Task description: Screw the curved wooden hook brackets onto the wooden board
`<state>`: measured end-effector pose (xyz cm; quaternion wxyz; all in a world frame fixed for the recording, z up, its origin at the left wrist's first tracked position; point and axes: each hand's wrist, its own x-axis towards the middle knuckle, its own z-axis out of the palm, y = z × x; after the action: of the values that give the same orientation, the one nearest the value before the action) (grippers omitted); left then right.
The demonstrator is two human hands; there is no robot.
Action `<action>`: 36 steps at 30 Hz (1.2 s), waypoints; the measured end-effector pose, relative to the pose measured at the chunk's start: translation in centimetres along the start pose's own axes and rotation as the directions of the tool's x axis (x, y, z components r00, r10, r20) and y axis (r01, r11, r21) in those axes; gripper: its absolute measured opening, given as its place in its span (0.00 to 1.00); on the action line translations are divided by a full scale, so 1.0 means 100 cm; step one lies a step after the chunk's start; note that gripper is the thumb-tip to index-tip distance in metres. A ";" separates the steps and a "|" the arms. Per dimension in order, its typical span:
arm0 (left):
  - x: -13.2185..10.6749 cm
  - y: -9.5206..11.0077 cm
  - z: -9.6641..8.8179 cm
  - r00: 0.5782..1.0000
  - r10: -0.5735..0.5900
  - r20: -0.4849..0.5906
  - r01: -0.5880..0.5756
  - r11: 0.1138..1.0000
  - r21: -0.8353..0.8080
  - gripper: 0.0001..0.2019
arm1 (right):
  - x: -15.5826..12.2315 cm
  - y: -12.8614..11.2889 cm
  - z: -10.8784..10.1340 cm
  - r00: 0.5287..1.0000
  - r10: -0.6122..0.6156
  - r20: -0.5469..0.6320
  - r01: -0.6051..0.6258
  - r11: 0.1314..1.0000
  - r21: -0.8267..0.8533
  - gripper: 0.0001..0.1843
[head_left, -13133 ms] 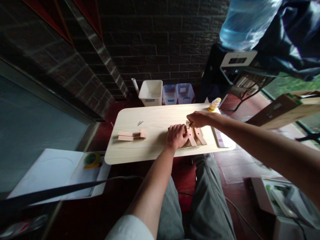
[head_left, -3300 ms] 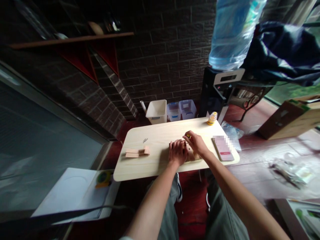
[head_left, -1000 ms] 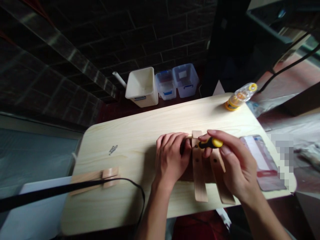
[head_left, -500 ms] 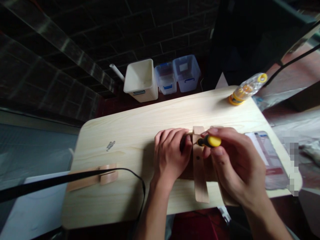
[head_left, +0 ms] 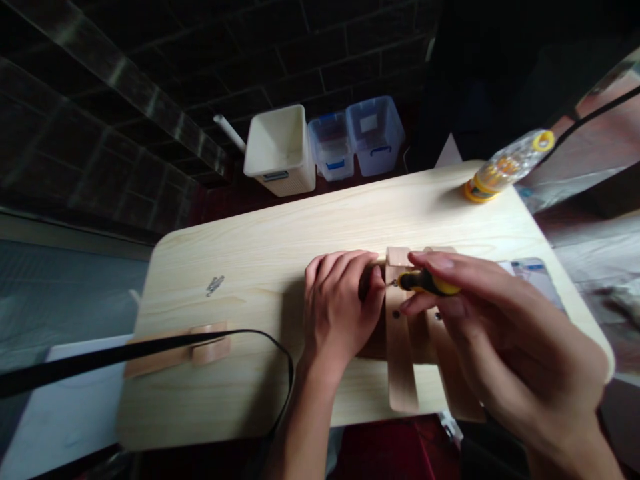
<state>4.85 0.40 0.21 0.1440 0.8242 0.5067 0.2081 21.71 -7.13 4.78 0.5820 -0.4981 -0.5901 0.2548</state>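
Pale wood table (head_left: 310, 227) is bearing everything. The right hand (head_left: 505, 340) is reaching in from the right, gripping a tool. The left hand (head_left: 340, 313) is pressing down, fingers curled, on the left end of the slatted wooden piece (head_left: 401, 363), which is lying near the table's front edge. The yellow-and-black screwdriver (head_left: 431, 283) is lying level in the right fingers, tip pointing left over a slat. Small screws (head_left: 215, 285) are lying well apart, far left.

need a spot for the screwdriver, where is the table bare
The far strip of table between the screws and the bottle is bare. Crowded: the near right, where the left hand, right hand with the screwdriver, slats and phone sit. The near left holds wood blocks and a cable.
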 end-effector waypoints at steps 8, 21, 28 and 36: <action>0.001 0.000 -0.003 1.000 0.004 0.010 -0.004 1.000 -0.005 0.12 | 0.004 0.003 0.013 0.999 0.017 -0.049 -0.011 0.993 0.118 0.24; 0.003 0.003 -0.005 1.000 -0.016 0.012 0.017 1.000 -0.018 0.12 | 0.000 -0.003 0.014 0.999 -0.010 -0.031 0.013 0.997 0.075 0.25; 0.002 0.001 -0.005 1.000 0.003 0.009 -0.003 0.999 -0.040 0.12 | 0.001 0.002 0.020 0.997 -0.035 -0.070 0.041 0.995 0.087 0.27; -0.001 -0.002 0.000 1.000 0.002 -0.017 -0.002 0.999 -0.044 0.10 | -0.002 -0.002 0.012 0.996 -0.006 -0.088 0.009 0.999 0.034 0.26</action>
<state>4.69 0.37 0.10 0.1576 0.8195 0.5023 0.2263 20.48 -7.08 4.66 0.6169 -0.4967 -0.5612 0.2404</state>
